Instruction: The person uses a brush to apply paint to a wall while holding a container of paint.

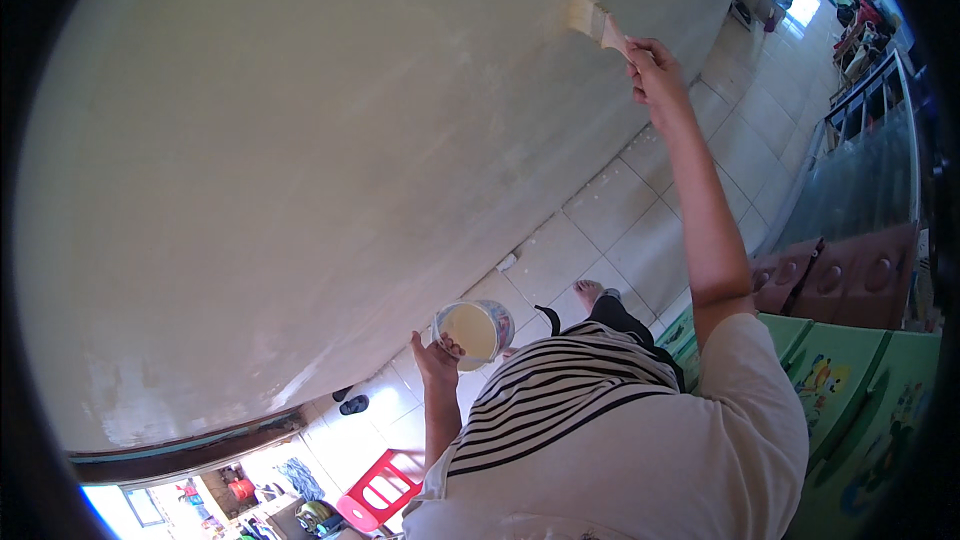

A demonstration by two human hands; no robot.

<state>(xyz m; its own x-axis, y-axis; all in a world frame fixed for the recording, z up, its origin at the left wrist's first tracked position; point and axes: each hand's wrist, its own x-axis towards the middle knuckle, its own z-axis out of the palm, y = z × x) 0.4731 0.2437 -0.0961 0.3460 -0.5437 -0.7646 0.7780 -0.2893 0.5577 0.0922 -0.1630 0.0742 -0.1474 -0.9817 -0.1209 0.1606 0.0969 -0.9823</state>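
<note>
Up at the wall (330,140), my right hand (656,80) grips a flat paintbrush (606,28) by its handle. Its pale bristles touch or nearly touch the wall surface; I cannot tell which. Low in front of my body, my left hand (437,355) holds a small bucket (503,325) by its rim, fingers curled over the edge. Cream-coloured paint (470,328) fills part of the bucket. Patchy, lighter marks show on the lower left of the wall.
Green drawers with cartoon pictures (820,370) and a brown panelled piece (835,275) stand close on my right. A red plastic chair (380,492) and dark slippers (353,405) lie at lower left. Pale floor tiles (620,205) run along the wall's foot.
</note>
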